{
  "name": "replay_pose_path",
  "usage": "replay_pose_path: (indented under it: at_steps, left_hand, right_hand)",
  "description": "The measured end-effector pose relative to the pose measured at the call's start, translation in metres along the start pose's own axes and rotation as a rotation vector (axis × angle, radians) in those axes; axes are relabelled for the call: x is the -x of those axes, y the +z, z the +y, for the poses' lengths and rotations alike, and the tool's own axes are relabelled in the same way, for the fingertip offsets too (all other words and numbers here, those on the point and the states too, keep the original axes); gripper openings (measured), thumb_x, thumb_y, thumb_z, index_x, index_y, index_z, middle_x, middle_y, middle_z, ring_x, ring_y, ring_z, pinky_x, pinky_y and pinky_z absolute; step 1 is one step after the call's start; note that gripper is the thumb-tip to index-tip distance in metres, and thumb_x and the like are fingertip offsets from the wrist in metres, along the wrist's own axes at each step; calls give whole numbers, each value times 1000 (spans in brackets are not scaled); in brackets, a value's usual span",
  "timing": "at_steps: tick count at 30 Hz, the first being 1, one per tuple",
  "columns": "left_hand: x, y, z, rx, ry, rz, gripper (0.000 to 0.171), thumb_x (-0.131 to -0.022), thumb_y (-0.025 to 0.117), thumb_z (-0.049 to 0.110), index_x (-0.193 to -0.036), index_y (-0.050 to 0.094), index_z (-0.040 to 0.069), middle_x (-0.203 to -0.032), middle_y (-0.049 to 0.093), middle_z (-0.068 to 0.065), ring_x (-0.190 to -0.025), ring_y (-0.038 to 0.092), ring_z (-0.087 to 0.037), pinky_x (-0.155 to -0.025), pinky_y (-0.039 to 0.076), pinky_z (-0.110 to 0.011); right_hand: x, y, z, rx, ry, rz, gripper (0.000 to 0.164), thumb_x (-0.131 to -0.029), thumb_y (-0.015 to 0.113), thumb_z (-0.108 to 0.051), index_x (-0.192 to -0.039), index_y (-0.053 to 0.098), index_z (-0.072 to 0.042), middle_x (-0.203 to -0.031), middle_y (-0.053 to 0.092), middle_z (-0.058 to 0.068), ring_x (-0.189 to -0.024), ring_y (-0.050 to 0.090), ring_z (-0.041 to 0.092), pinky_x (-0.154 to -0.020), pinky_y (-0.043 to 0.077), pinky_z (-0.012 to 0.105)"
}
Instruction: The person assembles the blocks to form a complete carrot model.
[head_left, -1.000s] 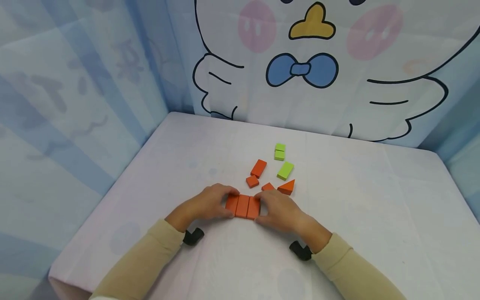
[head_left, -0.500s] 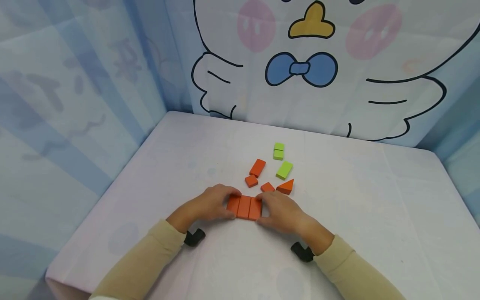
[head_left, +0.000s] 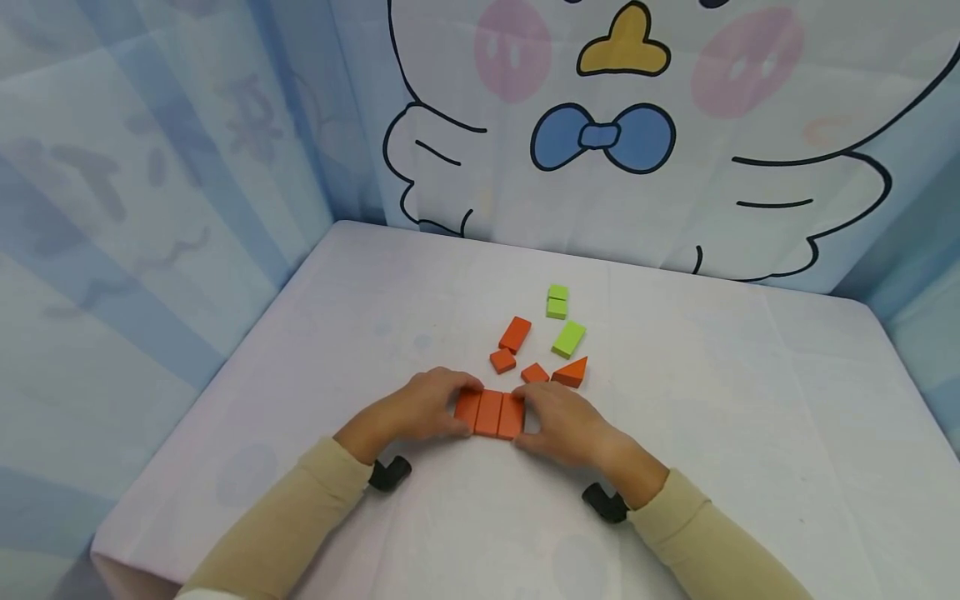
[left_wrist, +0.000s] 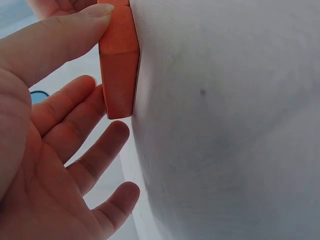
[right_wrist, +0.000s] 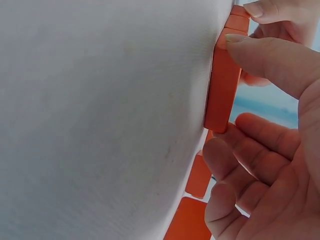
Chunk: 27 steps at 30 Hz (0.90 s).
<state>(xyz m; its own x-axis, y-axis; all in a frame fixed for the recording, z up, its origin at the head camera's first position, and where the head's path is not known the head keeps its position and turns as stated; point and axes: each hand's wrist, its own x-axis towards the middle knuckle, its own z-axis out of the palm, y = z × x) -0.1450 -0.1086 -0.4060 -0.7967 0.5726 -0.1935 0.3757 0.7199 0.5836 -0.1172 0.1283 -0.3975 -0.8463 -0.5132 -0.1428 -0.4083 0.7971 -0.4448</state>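
Note:
Three flat orange-red rectangular blocks lie side by side in a row on the white-covered table, the middle block [head_left: 489, 413] between the other two. My left hand [head_left: 429, 407] grips the left block [left_wrist: 119, 80] by its ends, thumb on the near end and fingertips at the far end. On the opposite side my right hand [head_left: 564, 422] holds the right block [right_wrist: 223, 87] the same way, its thumb on the near end. In both wrist views the other fingers spread loosely beside the block's outer side.
Just beyond the row lie a small orange block [head_left: 502, 361], a longer orange block [head_left: 515, 334], another small orange piece [head_left: 535, 373] and an orange triangular block [head_left: 571, 372]. Farther back are a green rectangular block [head_left: 568, 339] and two small green blocks [head_left: 557, 308]. A printed curtain [head_left: 480, 183] hangs behind.
Both hands and the row of three blocks have slid very slightly to the right. The loose blocks stay where they were.

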Motion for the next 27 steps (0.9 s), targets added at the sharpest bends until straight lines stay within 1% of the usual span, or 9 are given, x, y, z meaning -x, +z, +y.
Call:
replay_pose_path:
  at_steps: [5,7,11,13,17,20,24,27]
  left_hand:
    - [0,0,-2,-1,-16,-3,56,-85,82,19,-135,60,8,-131,60,-3,-123,51,-24,-105,42,-41]
    - [0,0,-2,-2,-15,-5,56,-85,82,19,-135,60,8,-131,60,-4,-122,51,-24,-104,42,-42]
    - [0,-1,-1,11,-9,-6,56,-85,82,19,-135,60,8,-131,60,-3,-122,52,-23,-104,42,-41]
    - [0,-1,0,15,-13,-8,56,-86,81,19,-136,60,8,-131,60,-3,-122,51,-23,-105,42,-40]
    - [1,-3,0,21,-25,-8,56,-86,82,20,-136,59,8,-132,59,-3,-123,51,-22,-105,41,-40]
    - [1,-3,-1,19,-31,-10,57,-86,81,20,-137,59,9,-132,59,-3,-123,51,-22,-105,41,-40]
    - [0,-2,-2,27,-32,-14,56,-86,82,20,-137,59,10,-133,59,-3,-123,51,-22,-105,42,-40]
    - [0,-1,-2,33,-33,-16,56,-86,82,20,-136,59,10,-132,59,-3,-123,51,-23,-104,42,-40]
  right_hand:
    - [0,-2,2,-9,-9,-13,63,-86,79,-27,-138,54,-1,-136,57,12,-126,51,30,-106,41,47]
    - [1,-5,6,-30,-5,-5,67,-85,79,-29,-141,53,-3,-136,57,10,-124,52,28,-104,42,46]
    - [0,-19,17,-85,3,52,67,-87,79,-31,-142,52,-4,-133,58,9,-117,55,27,-99,46,46]
    - [-3,-30,25,-101,5,91,66,-88,78,-30,-142,52,-2,-132,58,12,-115,56,30,-97,47,47]
    - [-13,-54,43,-99,72,132,64,-91,74,-27,-144,49,0,-137,54,20,-121,53,37,-98,46,53]
    - [-23,-68,59,-89,148,121,61,-94,70,-22,-146,47,-1,-139,52,22,-123,51,40,-97,46,55]
    - [-35,-78,77,-71,217,84,56,-95,65,-17,-147,47,-3,-140,51,26,-123,50,42,-98,45,55]
    - [-43,-79,85,-66,239,53,56,-96,64,-17,-148,46,-4,-140,50,28,-122,50,42,-98,45,55]
